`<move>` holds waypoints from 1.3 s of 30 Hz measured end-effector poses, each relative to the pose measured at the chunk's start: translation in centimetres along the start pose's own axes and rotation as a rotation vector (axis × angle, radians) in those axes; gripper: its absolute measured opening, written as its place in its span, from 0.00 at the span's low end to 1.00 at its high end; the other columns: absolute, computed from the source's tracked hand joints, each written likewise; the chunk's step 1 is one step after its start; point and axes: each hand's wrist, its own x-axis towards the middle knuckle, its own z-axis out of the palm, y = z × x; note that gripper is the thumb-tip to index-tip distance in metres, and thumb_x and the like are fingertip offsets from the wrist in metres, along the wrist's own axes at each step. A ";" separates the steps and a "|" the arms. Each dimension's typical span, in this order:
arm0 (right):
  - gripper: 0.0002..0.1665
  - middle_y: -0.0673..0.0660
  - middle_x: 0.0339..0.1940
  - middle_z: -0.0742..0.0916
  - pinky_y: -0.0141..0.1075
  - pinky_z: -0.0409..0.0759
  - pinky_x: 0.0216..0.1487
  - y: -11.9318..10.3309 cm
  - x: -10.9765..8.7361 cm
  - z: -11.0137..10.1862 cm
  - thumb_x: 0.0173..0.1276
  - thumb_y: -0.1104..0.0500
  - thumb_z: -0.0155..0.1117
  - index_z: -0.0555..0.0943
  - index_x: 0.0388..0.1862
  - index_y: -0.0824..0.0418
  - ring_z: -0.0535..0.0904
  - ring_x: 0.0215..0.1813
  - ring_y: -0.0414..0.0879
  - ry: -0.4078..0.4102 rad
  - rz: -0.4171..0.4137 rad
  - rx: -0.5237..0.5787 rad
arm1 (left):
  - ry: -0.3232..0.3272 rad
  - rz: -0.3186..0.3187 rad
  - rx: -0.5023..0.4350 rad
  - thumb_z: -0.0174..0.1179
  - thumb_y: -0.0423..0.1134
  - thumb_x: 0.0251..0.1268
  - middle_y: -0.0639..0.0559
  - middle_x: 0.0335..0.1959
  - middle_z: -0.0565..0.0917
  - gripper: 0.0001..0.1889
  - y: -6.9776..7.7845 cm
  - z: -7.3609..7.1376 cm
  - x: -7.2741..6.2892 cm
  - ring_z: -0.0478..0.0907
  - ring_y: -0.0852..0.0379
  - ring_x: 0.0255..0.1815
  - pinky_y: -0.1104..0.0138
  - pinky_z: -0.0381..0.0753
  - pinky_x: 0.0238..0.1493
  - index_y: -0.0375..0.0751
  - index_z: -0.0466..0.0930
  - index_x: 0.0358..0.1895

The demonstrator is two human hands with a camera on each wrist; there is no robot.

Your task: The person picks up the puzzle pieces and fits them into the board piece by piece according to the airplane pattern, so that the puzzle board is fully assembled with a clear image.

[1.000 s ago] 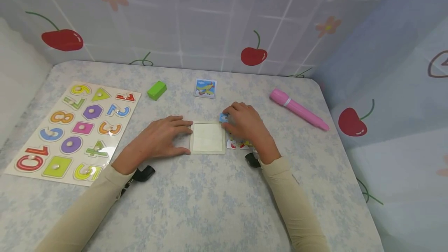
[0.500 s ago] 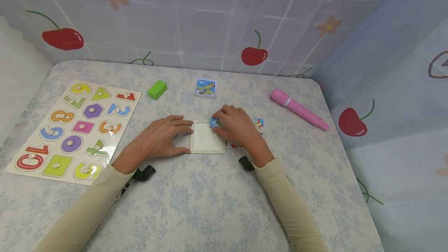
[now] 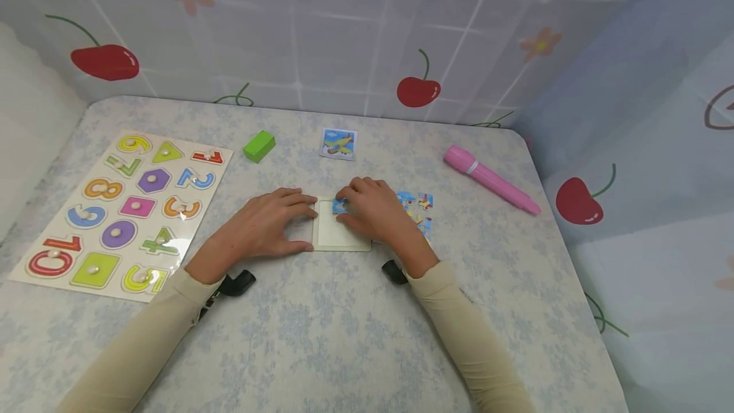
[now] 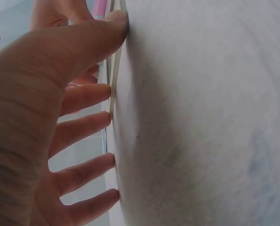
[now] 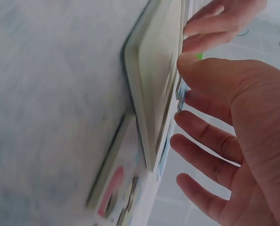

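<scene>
My left hand [image 3: 264, 225] lies beside a shallow cream puzzle tray [image 3: 344, 239], thumb and straight fingertips touching its left edge. Over the tray's upper part, my right hand [image 3: 375, 209] pinches a small blue puzzle piece [image 3: 339, 206] between thumb and fingers. Seen from the right wrist, that piece [image 5: 181, 96] appears as a thin edge beneath the fingertips, above the tray [image 5: 154, 61]. Several more puzzle pieces [image 3: 424, 201] lie to the tray's right, partly hidden by the right hand and wrist.
Behind the tray lies a picture card [image 3: 339, 144] of a yellow airplane. A green block [image 3: 259, 146] sits to its left, and a number-and-shape board [image 3: 129, 185] fills the table's left side. A pink marker-shaped stick [image 3: 493, 180] lies at the back right.
My right hand has carried the blue piece leftward from beside the tray to over its upper part, uncovering more pieces at the right. The left hand has stayed at the tray's edge.
</scene>
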 end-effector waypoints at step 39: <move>0.18 0.52 0.53 0.85 0.51 0.78 0.70 -1.8 1.1 0.8 0.76 0.44 0.73 0.88 0.58 0.50 0.82 0.59 0.51 0.024 -0.066 -0.025 | 0.000 0.009 -0.006 0.78 0.64 0.59 0.49 0.74 0.80 0.34 -0.1 0.0 -0.1 0.72 0.39 0.78 0.43 0.80 0.69 0.48 0.87 0.63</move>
